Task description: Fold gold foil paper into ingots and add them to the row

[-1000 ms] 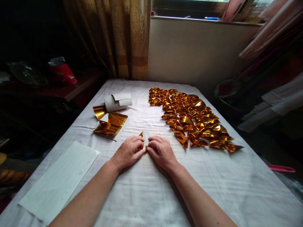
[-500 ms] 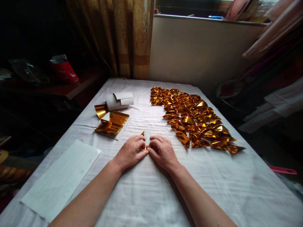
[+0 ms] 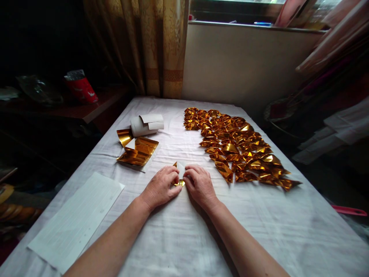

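Note:
A small piece of gold foil paper, white on its back, lies between my hands at the middle of the table, partly folded. My left hand is closed on its left side, thumb and fingers pinching it. My right hand has its fingers curled at the paper's right side; its fingertips touch or nearly touch the edge. The fingers hide much of the paper. To the right lie several rows of folded gold foil pieces. Flat gold foil sheets rest beyond my left hand.
A white paper roll sits behind the foil sheets. White printed paper lies at the left on the white-covered table. A red container stands on a dark side table. Curtain and wall border the far edge; clothes hang at right.
The fingers of my right hand have drawn slightly right off the paper's near edge, uncovering more of the gold fold. My left hand keeps its grip. The whole view has shifted slightly.

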The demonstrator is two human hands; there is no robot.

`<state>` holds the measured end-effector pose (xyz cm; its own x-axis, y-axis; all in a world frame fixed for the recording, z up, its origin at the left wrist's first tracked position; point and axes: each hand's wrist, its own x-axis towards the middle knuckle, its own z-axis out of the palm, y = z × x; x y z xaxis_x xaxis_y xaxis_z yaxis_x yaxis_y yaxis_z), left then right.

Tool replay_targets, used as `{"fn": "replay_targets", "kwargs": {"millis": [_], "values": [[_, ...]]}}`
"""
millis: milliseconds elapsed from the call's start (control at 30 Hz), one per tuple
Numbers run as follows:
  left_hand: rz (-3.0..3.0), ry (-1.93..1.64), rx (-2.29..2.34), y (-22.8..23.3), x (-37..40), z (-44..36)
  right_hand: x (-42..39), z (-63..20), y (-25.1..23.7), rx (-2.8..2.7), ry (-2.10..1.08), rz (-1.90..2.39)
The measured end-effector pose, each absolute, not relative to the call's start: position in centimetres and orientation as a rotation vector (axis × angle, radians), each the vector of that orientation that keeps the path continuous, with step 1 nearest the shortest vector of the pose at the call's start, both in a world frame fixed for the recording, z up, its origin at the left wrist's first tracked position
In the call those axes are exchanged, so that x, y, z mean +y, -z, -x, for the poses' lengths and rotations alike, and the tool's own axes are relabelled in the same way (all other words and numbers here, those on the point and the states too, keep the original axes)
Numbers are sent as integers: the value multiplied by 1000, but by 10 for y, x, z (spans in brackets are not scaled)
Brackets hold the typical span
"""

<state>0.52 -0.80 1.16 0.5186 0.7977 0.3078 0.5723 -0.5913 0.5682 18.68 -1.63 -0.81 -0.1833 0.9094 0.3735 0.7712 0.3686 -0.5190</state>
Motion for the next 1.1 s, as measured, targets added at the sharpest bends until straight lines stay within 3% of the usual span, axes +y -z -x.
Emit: {"fn": "replay_targets", "kwargs": {"millis": [633, 1100], "values": [[-2401, -739, 1018, -13, -5, -1, 15, -194, 17, -1892, -239, 1558], [-2436, -609, 1014, -13, -4, 3, 38, -197, -18, -2044, -576, 1698]]}}
